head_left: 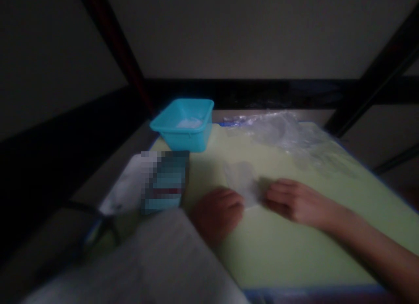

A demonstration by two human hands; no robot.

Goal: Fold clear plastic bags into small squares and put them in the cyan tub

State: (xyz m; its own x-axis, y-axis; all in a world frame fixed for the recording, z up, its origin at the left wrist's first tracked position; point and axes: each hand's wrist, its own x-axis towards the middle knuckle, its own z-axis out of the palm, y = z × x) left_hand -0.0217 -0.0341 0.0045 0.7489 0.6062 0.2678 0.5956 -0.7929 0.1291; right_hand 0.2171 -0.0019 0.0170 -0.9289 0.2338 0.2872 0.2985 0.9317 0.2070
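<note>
A small, see-through plastic bag (244,175) lies flat on the yellow-green tabletop (288,260). My left hand (218,212) is closed, its curled fingers on the bag's lower left edge. From the other side, my right hand (290,199) pinches at the right edge, fingers bent together. The picture is dim and blurred, so the exact fingertip contact is hard to see. A grey shape (153,264), perhaps a sleeve or cloth, hides my left forearm.
At the back left stands a turquoise plastic basin (188,140) with something whitish inside. Crumpled clear plastic (281,129) spreads over the back right. Left of my hands are a blurred-out flat item (166,182) and a white sheet-like thing (127,186). Dark frame bars surround the table.
</note>
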